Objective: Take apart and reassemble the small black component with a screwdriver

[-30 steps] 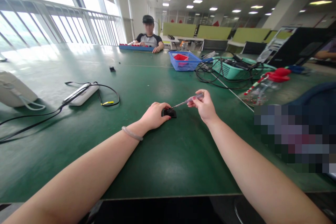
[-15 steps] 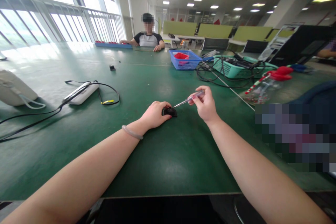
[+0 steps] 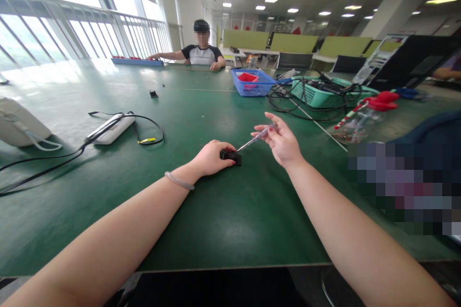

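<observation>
My left hand (image 3: 215, 158) is closed on a small black block-like part (image 3: 231, 157), thumb in front and fingers behind, low over the green table (image 3: 230, 230). The part's exact kind is too small to make out. In my right hand (image 3: 283, 141) is a screwdriver (image 3: 256, 137) with a clear purplish handle, pinched between thumb and fingers while other fingers stretch out. The screwdriver slants down to the left, and its thin metal tip meets the top of the black part.
A white power bank-like box (image 3: 111, 129) with a black strap lies left, near a pale bag (image 3: 21, 122). Farther back are a small black piece (image 3: 153, 94), a blue basket (image 3: 253, 82) and a green basket (image 3: 317, 93) of cables. A bottle (image 3: 356, 122) stands right. A person (image 3: 202, 53) sits opposite.
Several right-hand fingers have opened out around the screwdriver handle. The black part has tilted slightly in my left hand. Across the table, the person has slid a long blue tray leftward.
</observation>
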### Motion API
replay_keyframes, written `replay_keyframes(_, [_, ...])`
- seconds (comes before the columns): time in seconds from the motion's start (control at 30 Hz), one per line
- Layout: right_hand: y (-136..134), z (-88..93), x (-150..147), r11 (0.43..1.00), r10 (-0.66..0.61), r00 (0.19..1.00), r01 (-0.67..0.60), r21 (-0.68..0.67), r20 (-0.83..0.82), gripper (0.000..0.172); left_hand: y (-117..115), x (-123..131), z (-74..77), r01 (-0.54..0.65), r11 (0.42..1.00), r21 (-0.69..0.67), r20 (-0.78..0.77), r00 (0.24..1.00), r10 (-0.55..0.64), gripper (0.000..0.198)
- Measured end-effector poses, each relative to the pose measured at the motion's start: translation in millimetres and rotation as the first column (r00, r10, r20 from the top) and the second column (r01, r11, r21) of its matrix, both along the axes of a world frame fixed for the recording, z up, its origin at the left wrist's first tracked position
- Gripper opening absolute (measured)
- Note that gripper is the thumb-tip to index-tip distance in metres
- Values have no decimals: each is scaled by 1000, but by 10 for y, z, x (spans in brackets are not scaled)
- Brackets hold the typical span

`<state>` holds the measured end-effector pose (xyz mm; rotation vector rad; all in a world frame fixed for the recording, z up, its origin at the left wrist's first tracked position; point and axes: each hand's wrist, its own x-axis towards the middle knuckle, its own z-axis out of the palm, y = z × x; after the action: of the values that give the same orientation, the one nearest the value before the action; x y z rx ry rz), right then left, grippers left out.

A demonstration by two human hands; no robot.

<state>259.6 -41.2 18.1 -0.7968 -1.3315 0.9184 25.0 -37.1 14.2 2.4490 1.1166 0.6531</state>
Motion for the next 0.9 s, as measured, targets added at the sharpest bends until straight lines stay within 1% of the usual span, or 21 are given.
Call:
replay_keyframes(0.17, [10, 8, -16, 998, -52, 997, 50, -40, -64, 42, 2, -3, -2, 0, 1000, -3, -3, 1000, 0, 38])
replay_keyframes(0.3, [-1, -13, -72, 994, -49, 998, 44, -104, -45, 44, -19, 4, 16, 26, 1000, 0, -6, 1000, -26, 41])
replay_keyframes(0.47, [-12, -59, -98, 978, -63, 995, 45, -201, -82, 35, -33, 13, 22, 33, 999, 17, -17, 999, -33, 40])
replay_keyframes(0.63, [5, -75, -80, 945, -92, 978, 26, -327, -187, 21, -18, 21, -10, 47, 998, 48, -22, 999, -46, 39])
replay_keyframes(0.77, [13, -52, -67, 912, -145, 957, 31, -409, -251, 17, -13, 36, -31, 43, 997, 69, -25, 999, -41, 39])
replay_keyframes(0.9, [22, -52, -42, 893, -181, 947, 45, -449, -264, 15, -23, 40, -33, 20, 997, 69, -24, 1000, -19, 35])
